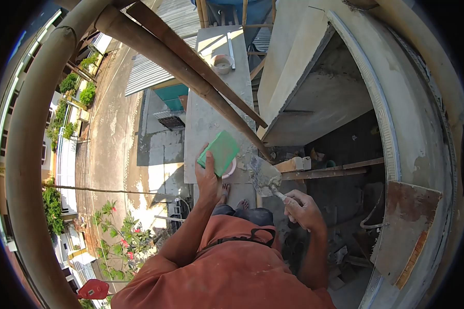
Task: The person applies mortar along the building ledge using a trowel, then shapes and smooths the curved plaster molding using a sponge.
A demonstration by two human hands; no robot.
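My left hand (208, 177) grips a green rectangular float (219, 152), held tilted above a small pinkish bowl (230, 169) on the concrete ledge. My right hand (301, 208) is closed around the handle of a trowel (264, 175), whose blade carries grey mortar and points up-left toward the float. Both tools hover close together over the narrow concrete slab (206, 118) I stand on. My bare feet (226, 194) show just below the bowl.
Bamboo scaffold poles (191, 67) cross diagonally overhead and a thick one (31, 154) curves along the left. A white bucket (222, 63) sits far along the slab. A curved plastered arch (381, 113) rises at right, with a rusty board (404, 226) leaning below. The street lies far below left.
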